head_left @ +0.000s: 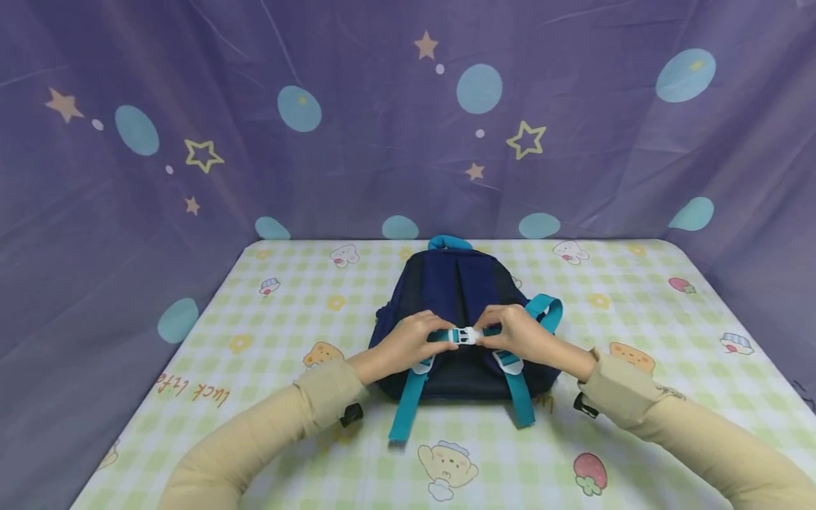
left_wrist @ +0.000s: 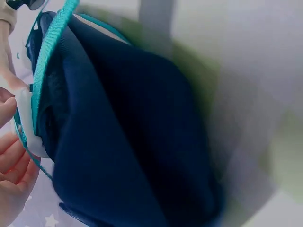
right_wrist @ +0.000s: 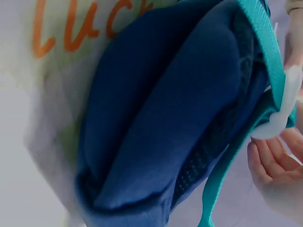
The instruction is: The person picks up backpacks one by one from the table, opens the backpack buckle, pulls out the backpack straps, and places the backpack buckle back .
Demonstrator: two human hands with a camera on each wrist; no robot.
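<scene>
A: Head view. Navy backpack (head_left: 455, 322) lies flat, strap side up, mid-counter (head_left: 637, 333), its teal top handle (head_left: 449, 242) toward the far edge. Counter cover is a green check cloth with cartoon prints; a purple star-print backdrop (head_left: 382, 127) hangs behind and to both sides.

B: Hands?

A: Left hand (head_left: 408, 343) and right hand (head_left: 519, 334) meet over the pack at the white chest buckle (head_left: 468, 336). Fingers of both hands curl in and pinch the buckle ends, left hand on the left half, right hand on the right half. The two halves touch; whether they are latched, I cannot tell. Two teal shoulder straps (head_left: 408, 400) trail toward the near edge.

B: Left wrist view?

A: Close and blurred. Navy fabric of the backpack (left_wrist: 132, 142) fills the frame. A teal strap (left_wrist: 47, 61) runs along its left side down to a white plastic slider (left_wrist: 28, 123). Left hand fingers (left_wrist: 12, 165) lie curled just beside the slider, touching it.

B: Right wrist view?

A: Backpack (right_wrist: 165, 123) seen edge-on, with orange lettering on the cloth beyond it. A teal strap (right_wrist: 262, 42) leads to a white slider (right_wrist: 284, 109); right hand fingers (right_wrist: 274, 161) curl just below it, grip point out of frame.
</scene>
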